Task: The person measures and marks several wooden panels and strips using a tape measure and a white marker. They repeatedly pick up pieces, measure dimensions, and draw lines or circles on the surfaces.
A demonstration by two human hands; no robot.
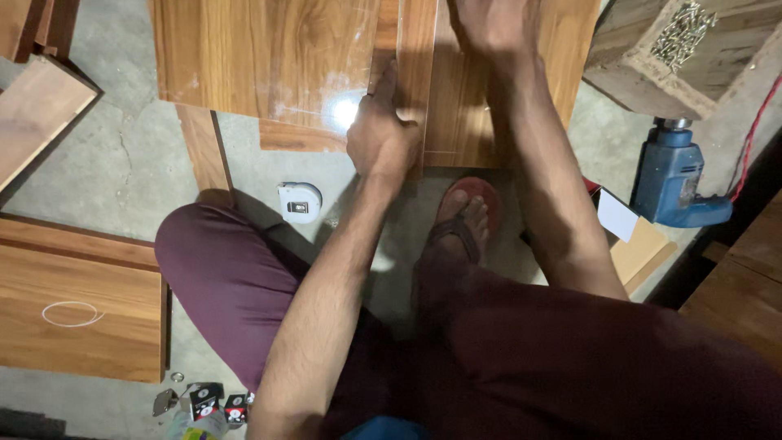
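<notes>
My left hand (381, 134) grips the near end of a narrow wooden strip (415, 57) that stands on edge between two glossy wood-grain boards. The large left board (269, 57) lies flat on the concrete floor. My right hand (489, 24) presses flat on the right board (464, 106), fingers partly cut off by the top of the view. I sit on the floor in maroon trousers, and my sandalled foot (463, 220) rests just below the right board.
A white tape measure (299, 201) lies on the concrete by my left knee. A blue electric drill (672, 179) with a red cord sits at right, below a wooden box of screws (680, 37). More wood panels (77, 301) lie at left; small hardware (199, 401) lies bottom left.
</notes>
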